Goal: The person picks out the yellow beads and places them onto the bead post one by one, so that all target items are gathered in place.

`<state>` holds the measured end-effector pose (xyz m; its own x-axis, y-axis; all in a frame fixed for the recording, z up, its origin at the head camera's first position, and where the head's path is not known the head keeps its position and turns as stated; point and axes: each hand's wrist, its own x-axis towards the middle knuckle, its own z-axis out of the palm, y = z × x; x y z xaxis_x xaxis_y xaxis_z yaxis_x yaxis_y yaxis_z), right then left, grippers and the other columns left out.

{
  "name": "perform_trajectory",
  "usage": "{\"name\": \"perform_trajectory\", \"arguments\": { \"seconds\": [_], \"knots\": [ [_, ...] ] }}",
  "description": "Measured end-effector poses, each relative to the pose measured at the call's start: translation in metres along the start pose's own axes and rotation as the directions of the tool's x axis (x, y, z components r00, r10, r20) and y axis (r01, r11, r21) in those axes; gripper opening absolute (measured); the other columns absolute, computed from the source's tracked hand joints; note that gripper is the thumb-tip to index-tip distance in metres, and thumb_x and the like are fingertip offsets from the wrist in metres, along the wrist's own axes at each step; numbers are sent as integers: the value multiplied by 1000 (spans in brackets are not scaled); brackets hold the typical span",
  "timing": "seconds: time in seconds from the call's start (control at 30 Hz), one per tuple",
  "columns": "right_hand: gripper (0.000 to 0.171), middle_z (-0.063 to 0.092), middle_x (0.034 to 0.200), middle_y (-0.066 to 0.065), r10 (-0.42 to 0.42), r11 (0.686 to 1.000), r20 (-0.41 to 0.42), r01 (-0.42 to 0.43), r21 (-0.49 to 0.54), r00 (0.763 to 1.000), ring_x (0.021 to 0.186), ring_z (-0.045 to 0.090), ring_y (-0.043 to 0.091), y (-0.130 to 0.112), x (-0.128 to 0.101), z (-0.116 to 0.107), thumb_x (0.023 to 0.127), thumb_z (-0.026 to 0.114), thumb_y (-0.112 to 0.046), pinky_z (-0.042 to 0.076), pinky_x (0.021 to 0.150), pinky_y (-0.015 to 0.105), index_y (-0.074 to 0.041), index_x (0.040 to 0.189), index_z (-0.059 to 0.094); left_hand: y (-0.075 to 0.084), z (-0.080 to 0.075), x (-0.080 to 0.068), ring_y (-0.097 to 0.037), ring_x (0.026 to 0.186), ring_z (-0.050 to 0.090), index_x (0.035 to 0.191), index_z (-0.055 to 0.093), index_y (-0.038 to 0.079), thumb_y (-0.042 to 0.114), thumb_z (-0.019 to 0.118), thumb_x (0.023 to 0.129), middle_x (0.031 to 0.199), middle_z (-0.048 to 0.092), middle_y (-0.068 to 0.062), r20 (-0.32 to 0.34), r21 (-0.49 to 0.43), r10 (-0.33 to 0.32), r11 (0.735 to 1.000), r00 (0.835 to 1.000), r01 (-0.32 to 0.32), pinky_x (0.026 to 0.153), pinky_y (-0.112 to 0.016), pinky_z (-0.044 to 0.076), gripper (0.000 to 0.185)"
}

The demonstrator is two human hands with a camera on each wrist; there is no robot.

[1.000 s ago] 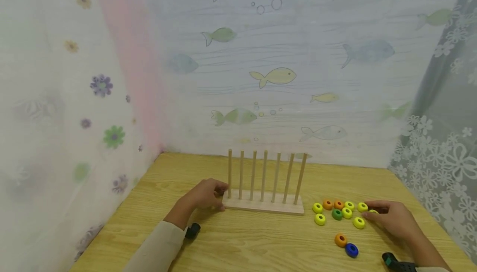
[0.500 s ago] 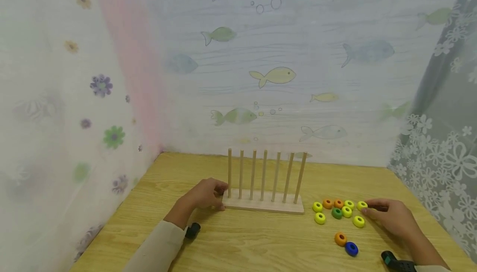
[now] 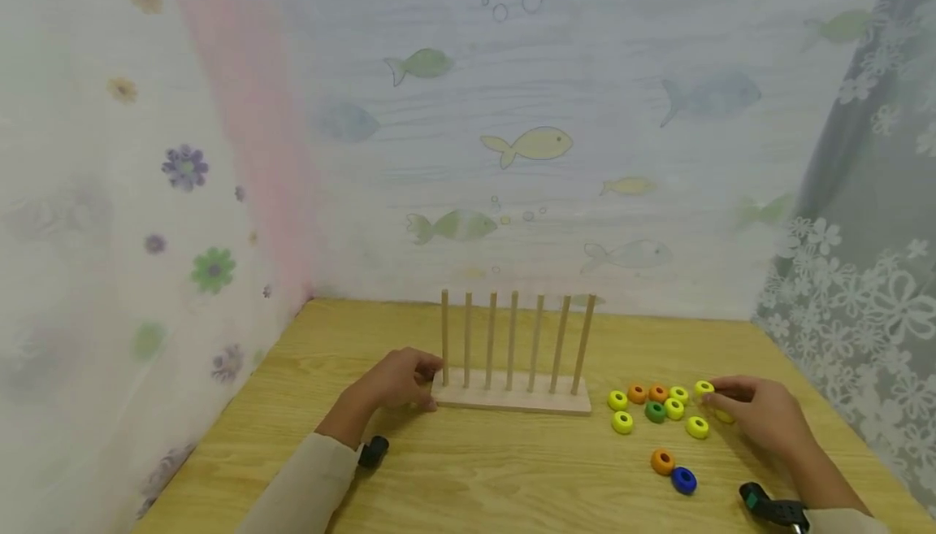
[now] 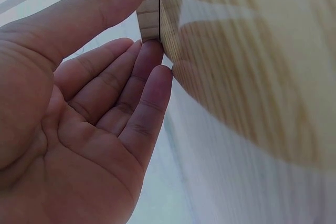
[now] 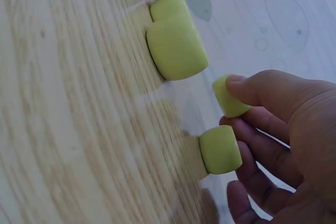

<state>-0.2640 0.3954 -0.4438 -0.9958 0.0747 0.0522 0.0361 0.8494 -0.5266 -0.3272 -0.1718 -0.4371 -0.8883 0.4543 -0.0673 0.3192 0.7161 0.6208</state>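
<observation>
Near: beige sleeve (image 3: 307, 477) of the left arm runs off the bottom of the head view; the near edge of the table (image 3: 483, 469) is cut off too. Black wrist device (image 3: 769, 506) at lower right, partly in view. Blue ring (image 3: 683, 488) and orange ring (image 3: 661, 470) lie together toward the near right.

Right hand (image 3: 771, 412): thumb and a finger closed to a narrow pinch on a yellow ring (image 5: 230, 102); far contact hidden; cannot tell if the ring is clear of the table. Second yellow ring (image 5: 221, 150) stands beside the fingers, mostly covered in the head view. Loose ring group (image 3: 674, 414), with one green ring (image 3: 655, 417), lies toward the right edge.

Left hand (image 3: 398, 379): thumb and fingers bent about the left end of the peg rack (image 3: 512, 401), seven pegs upright; thumb tip cut off in the wrist view.

Room: open wood before the rack and out to the left edge; gap from rack to rings narrow. Fish-print backdrop (image 3: 439, 152) beyond the back edge.
</observation>
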Motion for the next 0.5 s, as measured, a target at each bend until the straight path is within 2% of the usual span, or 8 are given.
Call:
{"name": "perform_trajectory", "arguments": {
  "seconds": [0.2,0.4,0.5],
  "knots": [
    [70,68,111,18,-8,1000,-30,8,-3,1000,96,63,34,-6,2,-8,83,59,-65,51,70,44,-6,119,66,-1,1,4,-23,119,54,138,52,19,33,84,72,131,57,0,7,-15,6,1000,1000,-6,95,-42,48,75],
    [65,70,106,13,-44,999,-56,44,2,997,88,65,23,-15,6,-6,83,60,-64,52,65,36,-9,118,68,-4,1,4,-23,119,54,138,53,18,34,84,72,132,57,0,5,-6,8,1000,1000,-8,96,-43,47,75],
    [63,70,107,12,-73,997,-69,73,2,995,89,65,24,-20,9,-7,84,59,-63,52,65,38,-11,118,68,-5,2,3,-23,120,54,138,52,18,34,84,72,132,57,0,3,-6,-3,1000,1000,3,96,-43,47,75]
  ]
}}
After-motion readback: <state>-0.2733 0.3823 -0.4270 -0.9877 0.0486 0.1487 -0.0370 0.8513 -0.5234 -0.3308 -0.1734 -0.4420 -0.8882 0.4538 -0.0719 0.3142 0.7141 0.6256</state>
